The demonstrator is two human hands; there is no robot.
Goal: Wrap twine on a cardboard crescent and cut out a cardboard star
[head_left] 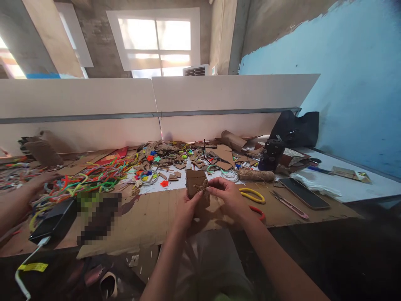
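Note:
Near the table's front edge, my left hand (189, 205) is closed on the lower left side of a small brown cardboard piece (194, 179), its thumb on the front. A knotted tan twine shape (201, 188) lies against the cardboard's face. From the right, my right hand (226, 193) pinches the twine shape's right side between thumb and fingers. Right of my hands are a yellow scissor handle (253, 195) and a red handle loop (257, 212), partly hidden by my right forearm.
Colourful pipe cleaners (103, 171) heap at left, beside a black power bank (54, 221) and another person's arm (19, 200). Cardboard scraps (224, 154) and a twine roll (256, 174) lie behind. Pink snips (290, 205) and a phone (304, 193) rest at right.

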